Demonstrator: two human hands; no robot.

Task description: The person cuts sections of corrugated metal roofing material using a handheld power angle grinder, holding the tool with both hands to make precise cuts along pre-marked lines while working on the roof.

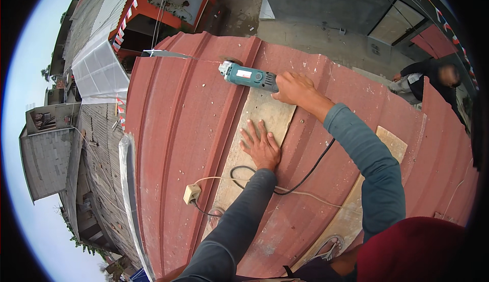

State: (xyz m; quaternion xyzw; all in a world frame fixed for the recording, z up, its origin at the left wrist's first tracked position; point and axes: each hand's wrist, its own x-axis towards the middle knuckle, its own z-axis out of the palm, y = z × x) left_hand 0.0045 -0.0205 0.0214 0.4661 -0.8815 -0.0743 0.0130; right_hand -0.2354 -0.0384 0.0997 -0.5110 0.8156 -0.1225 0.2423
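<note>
In the head view I have my right grip wrapped firmly around the dark rear end of a teal, cylindrical angle grinder, which points left from it. The grinder's dark round disc sits at the far end, over a red ribbed roof; whether it touches the sheet I can't tell. A thin line runs along the roof leftward from the disc.

Below and left of that, my left grip lies flat with fingers spread, pressing on a long pale wooden plank and grasping nothing. Nearer me than the left grip, a black rubber cable loops beside a thin beige cord. A cream boxy socket rests to its lower left.
</note>
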